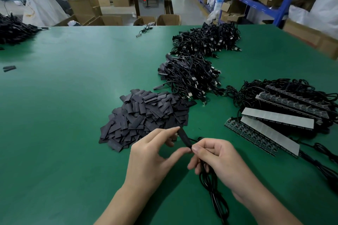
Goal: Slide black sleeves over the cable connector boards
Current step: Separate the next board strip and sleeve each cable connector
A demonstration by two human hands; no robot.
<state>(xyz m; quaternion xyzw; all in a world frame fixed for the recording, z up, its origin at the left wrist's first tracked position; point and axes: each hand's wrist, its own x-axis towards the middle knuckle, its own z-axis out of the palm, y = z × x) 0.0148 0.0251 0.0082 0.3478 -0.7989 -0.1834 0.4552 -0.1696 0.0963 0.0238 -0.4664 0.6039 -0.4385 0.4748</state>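
A black sleeve (184,138) is held just above the green table (64,115), near its front. My left hand (151,155) pinches the sleeve's far end with its forefinger and touches the near end with the thumb. My right hand (217,159) grips the black cable (214,188) right where it enters the sleeve; the cable's coiled length hangs down towards me. The connector board is hidden inside the sleeve or behind my fingers. A heap of loose flat black sleeves (146,117) lies just beyond my left hand.
Two piles of black cables (192,76) with USB plugs lie at centre right and further back (208,38). Panels of connector boards (274,124) with attached cables lie at right. Another cable pile (14,29) sits far left. Two stray sleeves (9,68) lie at left. Boxes and shelving stand beyond the table.
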